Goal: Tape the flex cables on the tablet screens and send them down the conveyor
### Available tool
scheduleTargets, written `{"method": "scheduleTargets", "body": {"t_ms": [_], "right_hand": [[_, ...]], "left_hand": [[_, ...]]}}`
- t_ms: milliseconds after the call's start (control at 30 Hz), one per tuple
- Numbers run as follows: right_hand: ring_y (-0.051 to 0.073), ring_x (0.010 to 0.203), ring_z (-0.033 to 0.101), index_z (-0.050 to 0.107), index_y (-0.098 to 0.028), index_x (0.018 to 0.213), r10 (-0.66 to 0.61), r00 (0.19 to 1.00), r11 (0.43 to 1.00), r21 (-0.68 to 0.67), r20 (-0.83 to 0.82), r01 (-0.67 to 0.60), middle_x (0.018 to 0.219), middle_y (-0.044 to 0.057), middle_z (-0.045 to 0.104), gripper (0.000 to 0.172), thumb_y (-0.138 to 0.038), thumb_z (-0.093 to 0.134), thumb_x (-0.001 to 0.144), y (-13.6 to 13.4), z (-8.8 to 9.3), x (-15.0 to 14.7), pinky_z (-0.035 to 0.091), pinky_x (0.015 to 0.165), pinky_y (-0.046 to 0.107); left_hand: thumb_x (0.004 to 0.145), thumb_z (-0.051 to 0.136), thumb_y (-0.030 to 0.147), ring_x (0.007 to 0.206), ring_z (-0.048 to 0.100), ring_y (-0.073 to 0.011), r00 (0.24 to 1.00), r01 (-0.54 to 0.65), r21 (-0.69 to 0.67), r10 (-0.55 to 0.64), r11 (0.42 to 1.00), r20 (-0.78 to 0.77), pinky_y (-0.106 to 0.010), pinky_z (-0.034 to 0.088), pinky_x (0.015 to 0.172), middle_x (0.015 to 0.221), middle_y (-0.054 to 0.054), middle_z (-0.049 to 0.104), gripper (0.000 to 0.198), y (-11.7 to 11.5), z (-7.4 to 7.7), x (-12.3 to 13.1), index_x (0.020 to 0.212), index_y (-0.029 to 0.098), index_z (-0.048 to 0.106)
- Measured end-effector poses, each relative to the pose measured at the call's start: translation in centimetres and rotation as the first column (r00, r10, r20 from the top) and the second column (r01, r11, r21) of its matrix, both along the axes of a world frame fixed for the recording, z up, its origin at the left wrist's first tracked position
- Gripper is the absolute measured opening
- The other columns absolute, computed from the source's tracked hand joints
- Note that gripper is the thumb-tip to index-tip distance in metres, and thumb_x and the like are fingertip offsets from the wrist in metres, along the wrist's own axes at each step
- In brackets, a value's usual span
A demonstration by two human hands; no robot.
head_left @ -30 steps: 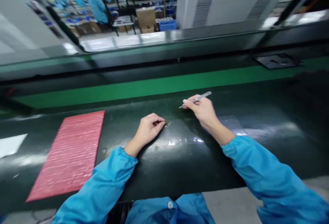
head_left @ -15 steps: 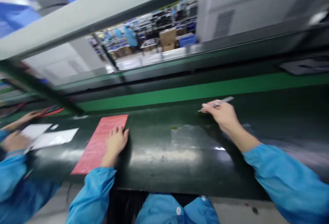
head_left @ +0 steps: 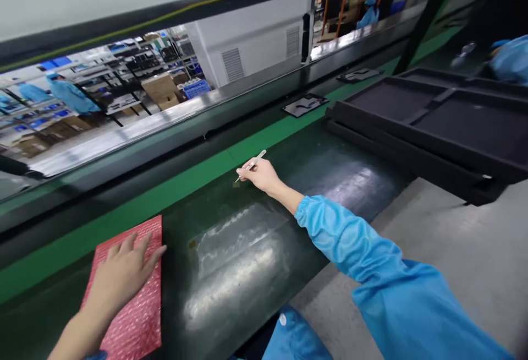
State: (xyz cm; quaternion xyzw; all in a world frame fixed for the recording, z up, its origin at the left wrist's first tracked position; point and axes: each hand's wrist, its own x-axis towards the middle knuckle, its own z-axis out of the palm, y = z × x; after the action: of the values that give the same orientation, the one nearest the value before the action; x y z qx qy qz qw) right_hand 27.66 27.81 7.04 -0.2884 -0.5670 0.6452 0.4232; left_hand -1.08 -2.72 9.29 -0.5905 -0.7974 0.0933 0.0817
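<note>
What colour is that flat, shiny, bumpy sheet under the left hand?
Pinkish red. The flat, shiny, bumpy sheet shows best in the head view.

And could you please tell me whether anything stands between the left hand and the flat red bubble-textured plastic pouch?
Nothing visible does: the left hand lies palm-down over the red pouch, with no other object seen between them.

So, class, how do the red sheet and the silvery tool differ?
The red sheet is broad and flat; the silvery tool is slender. The sheet lies beneath the spread left hand; the tool slants, pinched by the right hand. Both have a hand at them.
</note>
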Motion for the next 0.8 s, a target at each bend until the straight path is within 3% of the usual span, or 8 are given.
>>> {"method": "scheduleTargets", "body": {"t_ms": [67, 167, 267, 333, 433, 533, 667, 800], "right_hand": [[0.019, 0.071, 0.073, 0.069, -0.014, 0.083, -0.003, 1.000, 1.000, -0.007, -0.012, 0.003, 0.075, 0.007, 0.074, 0.036, -0.034, 0.098, 0.074, 1.2, 0.0, 1.4, 0.061, 0.073, 0.029], [0.020, 0.071, 0.072, 0.069, -0.014, 0.082, -0.047, 0.997, 0.999, -0.031, -0.062, 0.045, 0.074, 0.008, 0.074, 0.050, -0.045, 0.103, 0.065, 3.5, 0.3, 3.7, 0.062, 0.073, 0.031], [0.020, 0.072, 0.072, 0.068, -0.014, 0.081, -0.079, 0.991, 0.997, -0.033, -0.106, 0.076, 0.073, 0.008, 0.072, 0.061, -0.055, 0.106, 0.057, 5.7, 0.7, 6.2, 0.064, 0.076, 0.033], [0.020, 0.072, 0.072, 0.068, -0.014, 0.081, -0.106, 0.987, 0.994, -0.042, -0.125, 0.101, 0.073, 0.007, 0.072, 0.065, -0.059, 0.107, 0.054, 6.9, 0.9, 7.6, 0.064, 0.077, 0.034], [0.019, 0.070, 0.072, 0.068, -0.015, 0.083, -0.177, 0.973, 0.982, -0.093, -0.145, 0.164, 0.073, 0.006, 0.072, 0.068, -0.061, 0.107, 0.051, 8.0, 0.9, 9.3, 0.064, 0.076, 0.032], [0.019, 0.070, 0.072, 0.067, -0.017, 0.084, -0.211, 0.964, 0.972, -0.142, -0.160, 0.189, 0.074, 0.005, 0.072, 0.068, -0.062, 0.106, 0.053, 8.4, 1.0, 10.3, 0.064, 0.075, 0.032], [0.019, 0.074, 0.074, 0.067, -0.018, 0.086, -0.214, 0.963, 0.970, -0.156, -0.165, 0.189, 0.077, 0.003, 0.072, 0.060, -0.060, 0.103, 0.063, 8.3, 1.5, 11.2, 0.064, 0.079, 0.032], [0.019, 0.078, 0.074, 0.066, -0.019, 0.088, -0.263, 0.951, 0.957, -0.172, -0.163, 0.236, 0.082, 0.003, 0.073, 0.058, -0.058, 0.103, 0.066, 8.3, 2.1, 12.0, 0.065, 0.085, 0.034]], "left_hand": [[0.103, 0.035, 0.060, 0.129, 0.061, -0.0458, 0.996, 0.088, 0.079, -0.090, 0.993, 0.014, -0.058, 0.053, 0.110, 0.142, -0.026, 0.063, 0.072, 4.0, 2.9, 1.4, 0.135, 0.008, 0.072], [0.105, 0.033, 0.055, 0.118, 0.068, -0.0396, 0.969, 0.242, 0.081, -0.245, 0.967, 0.027, -0.050, 0.058, 0.096, 0.131, -0.016, 0.072, 0.063, 12.2, 6.8, 4.5, 0.127, 0.016, 0.076], [0.104, 0.040, 0.037, 0.112, 0.070, -0.0372, 0.908, 0.419, 0.010, -0.418, 0.908, -0.039, -0.046, 0.057, 0.092, 0.120, -0.015, 0.074, 0.046, 22.4, 8.4, 9.0, 0.117, 0.016, 0.078], [0.105, 0.044, 0.028, 0.111, 0.071, -0.0352, 0.856, 0.513, -0.025, -0.513, 0.858, -0.062, -0.043, 0.055, 0.090, 0.114, -0.016, 0.075, 0.038, 29.4, 8.1, 12.5, 0.114, 0.014, 0.078], [0.105, 0.048, 0.019, 0.108, 0.071, -0.0331, 0.783, 0.617, -0.035, -0.618, 0.786, -0.077, -0.039, 0.053, 0.087, 0.108, -0.017, 0.074, 0.031, 39.2, 6.3, 17.7, 0.109, 0.012, 0.078], [0.106, 0.050, 0.015, 0.110, 0.070, -0.0307, 0.766, 0.643, 0.049, -0.642, 0.764, -0.030, -0.037, 0.051, 0.089, 0.115, -0.019, 0.073, 0.028, 47.4, 4.1, 21.9, 0.116, 0.009, 0.076], [0.109, 0.057, 0.021, 0.115, 0.067, -0.0303, 0.755, 0.638, 0.148, -0.652, 0.755, 0.067, -0.038, 0.050, 0.098, 0.126, -0.021, 0.070, 0.028, 55.0, 1.8, 24.7, 0.127, 0.007, 0.074], [0.106, 0.066, 0.020, 0.114, 0.065, -0.0317, 0.754, 0.636, 0.110, -0.645, 0.764, 0.124, -0.039, 0.049, 0.101, 0.124, -0.022, 0.071, 0.028, 58.7, 0.7, 25.8, 0.128, 0.005, 0.074]]}}
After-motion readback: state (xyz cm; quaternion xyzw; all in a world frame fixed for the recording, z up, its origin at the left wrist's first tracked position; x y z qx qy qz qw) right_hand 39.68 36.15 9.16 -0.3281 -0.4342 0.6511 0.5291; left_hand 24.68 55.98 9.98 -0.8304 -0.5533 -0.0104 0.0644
